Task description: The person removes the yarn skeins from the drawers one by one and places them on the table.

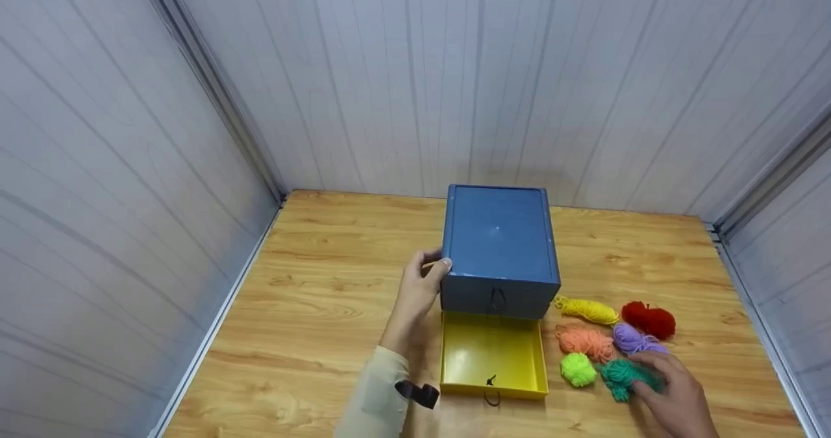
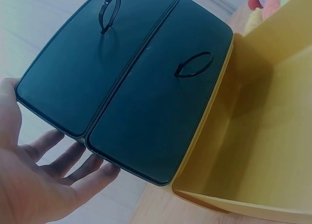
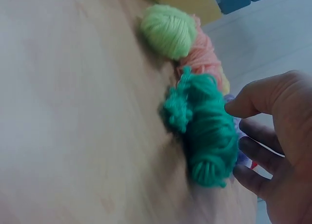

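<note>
A blue drawer box (image 1: 500,230) stands on the table, its two upper dark drawer fronts (image 2: 151,97) closed and fitted with black loop pulls. The yellow bottom drawer (image 1: 490,347) is pulled out, its floor bare. My left hand (image 1: 419,285) rests against the box's left side, thumb at the top front corner and fingers extended along the side. Over a green yarn bundle (image 1: 623,376) hovers my right hand (image 1: 675,392), thumb and fingers spread around it. The right wrist view shows the green yarn (image 3: 212,129) close to the fingertips; contact cannot be told.
Right of the drawer lie more yarn bundles: yellow (image 1: 587,310), orange (image 1: 584,342), purple (image 1: 636,339), red (image 1: 649,320), and a lime ball (image 1: 578,369). Pale panelled walls (image 1: 389,87) enclose the wooden table (image 1: 311,334) at the back and both sides.
</note>
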